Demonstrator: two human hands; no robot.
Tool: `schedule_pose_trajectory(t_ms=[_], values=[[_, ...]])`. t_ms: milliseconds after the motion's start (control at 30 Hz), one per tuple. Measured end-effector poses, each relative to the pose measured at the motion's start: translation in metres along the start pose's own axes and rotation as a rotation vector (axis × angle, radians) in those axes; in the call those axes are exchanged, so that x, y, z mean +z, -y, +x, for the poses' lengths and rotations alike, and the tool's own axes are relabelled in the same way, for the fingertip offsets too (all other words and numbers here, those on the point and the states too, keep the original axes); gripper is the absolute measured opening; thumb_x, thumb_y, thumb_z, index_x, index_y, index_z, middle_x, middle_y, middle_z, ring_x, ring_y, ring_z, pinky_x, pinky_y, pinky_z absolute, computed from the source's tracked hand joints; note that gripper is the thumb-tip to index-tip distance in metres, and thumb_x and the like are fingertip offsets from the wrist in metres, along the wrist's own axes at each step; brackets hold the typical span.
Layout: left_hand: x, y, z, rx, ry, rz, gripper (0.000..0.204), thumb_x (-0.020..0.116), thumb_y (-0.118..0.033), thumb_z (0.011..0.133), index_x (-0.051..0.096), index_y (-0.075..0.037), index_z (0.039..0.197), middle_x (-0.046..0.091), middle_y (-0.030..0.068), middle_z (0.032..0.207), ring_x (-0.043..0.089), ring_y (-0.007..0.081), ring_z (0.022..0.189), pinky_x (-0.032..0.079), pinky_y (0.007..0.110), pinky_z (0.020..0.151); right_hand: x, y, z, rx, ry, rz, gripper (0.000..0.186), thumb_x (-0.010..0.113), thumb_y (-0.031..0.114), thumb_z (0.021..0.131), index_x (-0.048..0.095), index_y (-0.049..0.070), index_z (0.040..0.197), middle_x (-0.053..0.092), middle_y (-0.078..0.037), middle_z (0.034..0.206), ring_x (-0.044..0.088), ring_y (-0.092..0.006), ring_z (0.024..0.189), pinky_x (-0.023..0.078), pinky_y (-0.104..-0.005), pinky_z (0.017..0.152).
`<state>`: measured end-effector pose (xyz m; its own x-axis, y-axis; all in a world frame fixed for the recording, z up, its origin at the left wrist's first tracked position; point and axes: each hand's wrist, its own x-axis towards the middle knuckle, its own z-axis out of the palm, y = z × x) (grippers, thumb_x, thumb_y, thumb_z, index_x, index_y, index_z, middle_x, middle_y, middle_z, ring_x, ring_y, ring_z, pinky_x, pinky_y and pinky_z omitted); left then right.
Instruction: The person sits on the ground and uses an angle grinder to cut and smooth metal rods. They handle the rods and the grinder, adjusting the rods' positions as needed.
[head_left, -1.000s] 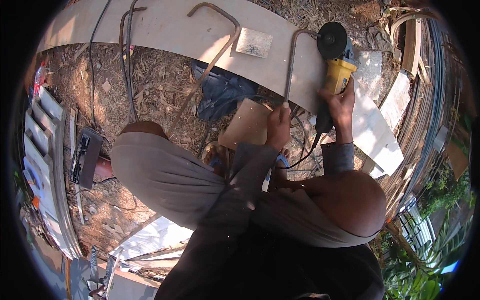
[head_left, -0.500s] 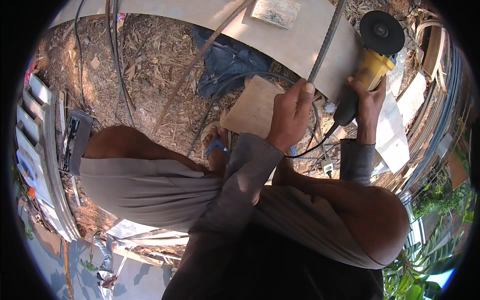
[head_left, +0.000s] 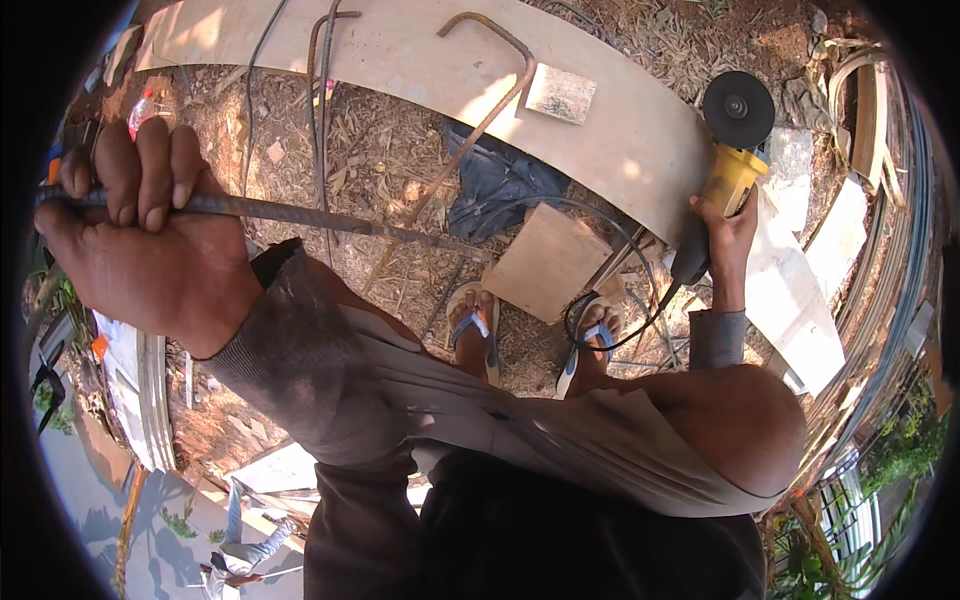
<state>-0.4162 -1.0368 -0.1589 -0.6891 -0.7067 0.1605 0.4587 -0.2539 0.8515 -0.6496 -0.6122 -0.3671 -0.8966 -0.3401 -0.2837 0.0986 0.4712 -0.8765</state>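
Observation:
My left hand, raised at the left, is wrapped round a long ribbed steel bar that now lies crosswise, sloping gently down toward the middle. My right hand grips a yellow and black angle grinder by its body, with its dark disc pointing away from me. Beneath the grinder and beyond it runs a long curved board. A bent rusty rod crosses that board. Near my sandalled feet lie a square board and the grinder's black cable.
A dark plastic sheet lies on leaf-strewn ground. Stacked strips and pale panels crowd the right. More boards are stacked at the left. What looks like another person is at the lower left. Plants edge the lower right.
My left hand has swung far up and left with the bar, which turned from steep to nearly level. The bar has left the grinder's disc. My right hand still holds the grinder.

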Motion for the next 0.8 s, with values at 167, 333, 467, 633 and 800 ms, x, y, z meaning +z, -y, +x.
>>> schedule_pose_trajectory(t_ms=[167,333,467,633,800], values=[[-0.027,-0.112,0.037,0.177,-0.028,0.376,0.034,0.04,-0.037,0.11,0.044,-0.012,0.086,0.032,0.0,0.064,0.028,0.0094,0.055,0.029,0.028,0.054,-0.001,0.0,-0.001,0.005,-0.019,0.034,0.064,0.078,0.008,0.075,0.051,0.0,0.133,0.063,-0.009,0.114,0.062,-0.019,0.101,0.051,-0.0344,0.091],[-0.067,-0.076,0.026,0.119,-0.239,0.678,0.041,0.047,-0.042,0.113,0.049,-0.008,0.091,0.032,-0.0028,0.069,0.027,0.0059,0.059,0.02,0.024,0.05,-0.001,0.001,-0.001,0.028,-0.007,0.061,0.063,0.077,0.007,0.075,0.051,0.0,0.132,0.064,-0.008,0.112,0.063,-0.0188,0.099,0.051,-0.0336,0.09],[-0.13,0.018,-0.022,-0.283,-0.206,0.802,0.039,0.048,-0.039,0.114,0.05,-0.012,0.085,0.033,-0.0097,0.067,0.026,0.0007,0.054,0.019,0.022,0.047,-0.001,0.002,-0.003,-0.021,-0.005,0.086,0.063,0.076,0.004,0.075,0.05,0.001,0.132,0.064,-0.008,0.11,0.063,-0.0182,0.096,0.052,-0.033,0.088],[-0.195,0.125,-0.114,-0.389,-0.19,1.02,0.044,0.049,-0.037,0.113,0.052,-0.008,0.079,0.043,-0.006,0.067,0.035,0.0056,0.061,0.031,0.027,0.053,-0.001,0.004,-0.003,0.025,-0.017,0.079,0.063,0.076,0.004,0.074,0.05,0.001,0.132,0.062,-0.007,0.11,0.061,-0.018,0.096,0.051,-0.0326,0.088],[-0.231,0.176,-0.149,-0.457,-0.313,1.003,0.043,0.048,-0.037,0.113,0.063,-0.004,0.089,0.048,-0.0014,0.066,0.045,0.0101,0.062,0.037,0.031,0.058,0.002,0.009,-0.003,-0.018,-0.009,0.061,0.063,0.075,0.006,0.073,0.05,0.002,0.131,0.061,-0.006,0.108,0.06,-0.0169,0.094,0.05,-0.0312,0.087]])
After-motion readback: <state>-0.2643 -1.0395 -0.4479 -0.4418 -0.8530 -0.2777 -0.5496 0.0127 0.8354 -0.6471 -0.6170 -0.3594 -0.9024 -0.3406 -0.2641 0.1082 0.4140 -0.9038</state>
